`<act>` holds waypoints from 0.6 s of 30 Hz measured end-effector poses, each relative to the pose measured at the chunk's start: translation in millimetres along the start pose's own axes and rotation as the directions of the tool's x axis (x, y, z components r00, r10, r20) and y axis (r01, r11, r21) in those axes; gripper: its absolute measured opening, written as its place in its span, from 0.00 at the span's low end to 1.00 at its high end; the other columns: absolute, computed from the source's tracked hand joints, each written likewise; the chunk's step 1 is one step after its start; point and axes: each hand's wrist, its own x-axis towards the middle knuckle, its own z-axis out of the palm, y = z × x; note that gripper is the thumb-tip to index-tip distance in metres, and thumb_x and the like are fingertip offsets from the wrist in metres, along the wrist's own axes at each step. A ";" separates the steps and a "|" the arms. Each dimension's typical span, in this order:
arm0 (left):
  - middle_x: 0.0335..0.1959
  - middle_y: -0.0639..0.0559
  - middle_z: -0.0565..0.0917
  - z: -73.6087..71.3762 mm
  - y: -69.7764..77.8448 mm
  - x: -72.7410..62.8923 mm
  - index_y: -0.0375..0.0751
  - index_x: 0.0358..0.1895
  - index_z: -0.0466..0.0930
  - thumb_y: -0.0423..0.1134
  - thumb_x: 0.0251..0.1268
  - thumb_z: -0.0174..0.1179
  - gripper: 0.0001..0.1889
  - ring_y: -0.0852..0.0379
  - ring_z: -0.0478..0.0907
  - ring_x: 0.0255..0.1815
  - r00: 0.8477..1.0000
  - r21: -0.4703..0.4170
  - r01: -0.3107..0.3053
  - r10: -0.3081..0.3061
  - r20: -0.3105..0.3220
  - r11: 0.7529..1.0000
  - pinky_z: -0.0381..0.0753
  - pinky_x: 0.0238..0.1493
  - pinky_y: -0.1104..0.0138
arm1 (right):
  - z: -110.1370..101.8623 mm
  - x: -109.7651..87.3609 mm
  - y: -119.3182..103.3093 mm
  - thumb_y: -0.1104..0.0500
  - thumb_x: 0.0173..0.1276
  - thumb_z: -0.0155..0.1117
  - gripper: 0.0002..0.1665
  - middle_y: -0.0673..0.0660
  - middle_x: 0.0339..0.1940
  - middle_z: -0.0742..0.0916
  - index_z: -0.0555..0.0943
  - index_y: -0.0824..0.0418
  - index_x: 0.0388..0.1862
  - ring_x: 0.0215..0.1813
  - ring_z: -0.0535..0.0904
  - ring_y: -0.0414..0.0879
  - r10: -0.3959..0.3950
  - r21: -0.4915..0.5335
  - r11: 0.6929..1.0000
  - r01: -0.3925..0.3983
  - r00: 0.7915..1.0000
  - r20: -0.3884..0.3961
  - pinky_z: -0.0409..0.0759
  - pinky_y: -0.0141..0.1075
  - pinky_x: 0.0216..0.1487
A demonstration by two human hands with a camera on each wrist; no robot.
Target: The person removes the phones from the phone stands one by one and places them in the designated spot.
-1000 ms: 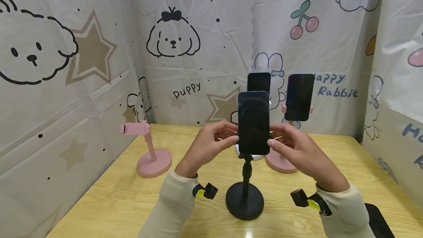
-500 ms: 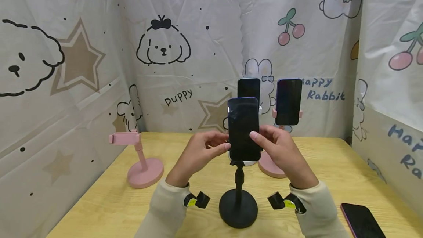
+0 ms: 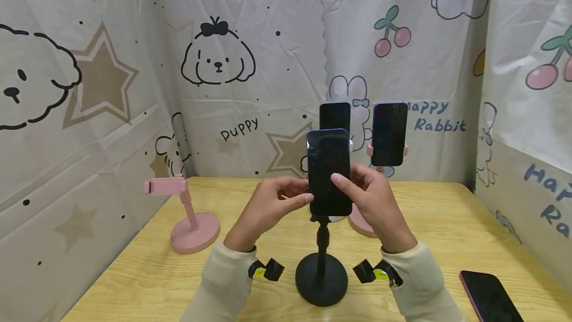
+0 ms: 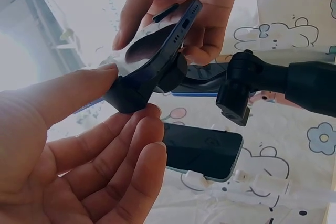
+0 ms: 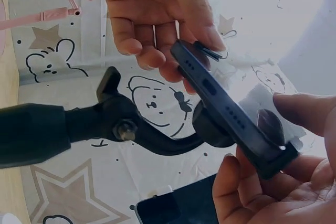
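A black phone stands upright in the clamp of a black phone stand, its dark screen facing me. My left hand pinches the clamp at the phone's left edge, thumb in front and fingers behind; the left wrist view shows the thumb on the clamp's end. On the other side is my right hand, its fingers bent loosely behind the phone's right edge. Its thumb hovers before the screen, with a gap and its reflection visible in the right wrist view. The hands partly hide the clamp.
Behind stand two more phones, one in a pink stand and one in a white stand, partly hidden. A pink stand without a phone is at left. Another phone lies at front right. Patterned cloth surrounds the table.
My right thumb has moved leftward from the phone's right edge to in front of its screen. The left hand keeps its grip at the clamp. The head view has shifted slightly.
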 end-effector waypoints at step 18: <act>0.35 0.50 0.84 2.2 -0.9 -0.1 0.42 0.45 0.84 0.45 0.59 0.69 0.15 0.54 0.80 0.33 0.999 -0.116 0.045 -0.042 0.028 0.992 0.82 0.38 0.59 | 20.6 4.0 -2.2 0.56 0.71 0.61 0.24 0.63 0.50 0.82 0.72 0.64 0.62 0.47 0.84 0.50 -0.030 0.150 0.988 0.037 0.998 -0.051 0.84 0.44 0.42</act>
